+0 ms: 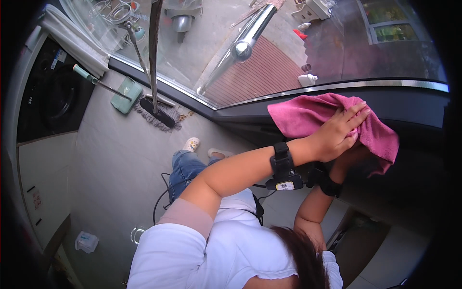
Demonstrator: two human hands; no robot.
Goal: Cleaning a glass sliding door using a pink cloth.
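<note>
A pink cloth [301, 112] hangs bunched and draped at the right, in front of the dark window or door frame [411, 103]. My left hand [334, 135] reaches across from the left and grips its folds, fingers bent over the fabric. Lower down, my right hand [348, 157] is in shadow by the cloth's underside, its fingers hidden behind the left hand and the fabric. Each wrist wears a black strap; a small box with a label sits on the left strap [283, 159].
A flat mop [157, 112] and a green dustpan [126, 94] stand beside the glass, near a black front-loading washing machine [57, 90]. A black cable [155, 206] loops by my legs. Through the glass show a metal bar [242, 50] and a white bottle [307, 79].
</note>
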